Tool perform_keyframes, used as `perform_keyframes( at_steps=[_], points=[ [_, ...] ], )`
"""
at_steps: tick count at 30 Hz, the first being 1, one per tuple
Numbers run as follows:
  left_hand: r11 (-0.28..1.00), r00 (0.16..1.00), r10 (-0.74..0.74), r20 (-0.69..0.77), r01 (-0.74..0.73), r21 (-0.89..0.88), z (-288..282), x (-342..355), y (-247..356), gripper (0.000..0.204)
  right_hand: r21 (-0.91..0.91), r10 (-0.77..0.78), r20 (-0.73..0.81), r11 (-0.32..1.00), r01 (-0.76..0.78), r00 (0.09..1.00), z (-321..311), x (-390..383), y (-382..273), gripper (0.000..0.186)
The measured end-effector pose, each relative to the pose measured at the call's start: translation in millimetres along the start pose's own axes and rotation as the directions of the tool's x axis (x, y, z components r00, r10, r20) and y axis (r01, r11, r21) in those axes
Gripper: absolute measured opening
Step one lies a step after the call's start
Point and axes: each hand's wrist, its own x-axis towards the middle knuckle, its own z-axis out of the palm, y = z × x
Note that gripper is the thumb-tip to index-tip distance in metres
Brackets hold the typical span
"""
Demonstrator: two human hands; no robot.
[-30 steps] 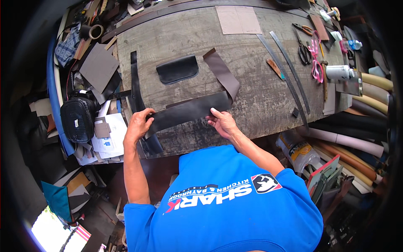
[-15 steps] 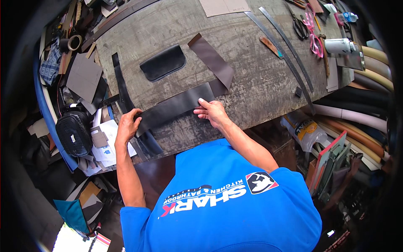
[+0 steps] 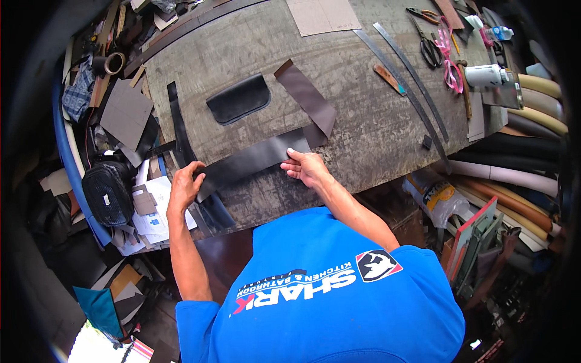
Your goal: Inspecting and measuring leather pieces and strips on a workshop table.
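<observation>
A wide black leather strip stretches between my two hands near the front edge of the workbench. My left hand is closed on its left end, with the fingertips curled over it. My right hand pinches the lower edge toward the right end, thumb on top. Past that hand the strip meets a folded dark brown piece, which angles away across the bench. Beyond the strip lies a black leather flap piece with rounded corners. Narrow black strips lie left of it, partly tucked under by my left hand.
On the right are a knife with a wooden handle, long dark straps, pink-handled scissors and a white bottle. Material rolls fill the space beside the bench. Scraps, papers and a black bag crowd the left.
The whole view has shifted slightly, bench items appearing a little lower. Both hands keep their hold on the black strip, with hardly any movement.
</observation>
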Motion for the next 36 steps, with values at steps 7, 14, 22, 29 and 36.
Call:
perform_keyframes(
  at_steps=[7, 14, 22, 29, 36],
  points=[
    [1.0, 1.0, -0.006, -0.005, 0.005, -0.02, 3, -1, 4, 0.025, -0.176, -0.051, -0.106, 0.984, 0.032, 0.993, 8, -13, -12, 0.044],
    [1.0, 1.0, 0.006, 0.005, -0.006, -0.015, 6, -2, -2, 0.025, -0.169, -0.078, -0.166, 0.984, 0.049, 0.983, 10, -10, -5, 0.044],
    [0.998, 0.999, -0.033, 0.023, 0.034, -0.045, 3, 1, 6, 0.024, -0.21, -0.116, -0.291, 0.976, 0.055, 0.95, 19, -10, -8, 0.041],
    [0.998, 0.999, -0.024, -0.021, 0.023, -0.062, -7, -13, 7, 0.028, -0.261, -0.139, -0.253, 0.963, 0.071, 0.957, 24, -7, -4, 0.041],
    [0.991, 0.998, 0.014, -0.066, -0.022, -0.13, 4, -24, 10, 0.027, -0.811, -0.706, 0.121, 0.335, 0.48, 0.698, -3, -45, -24, 0.03]
  ],
)
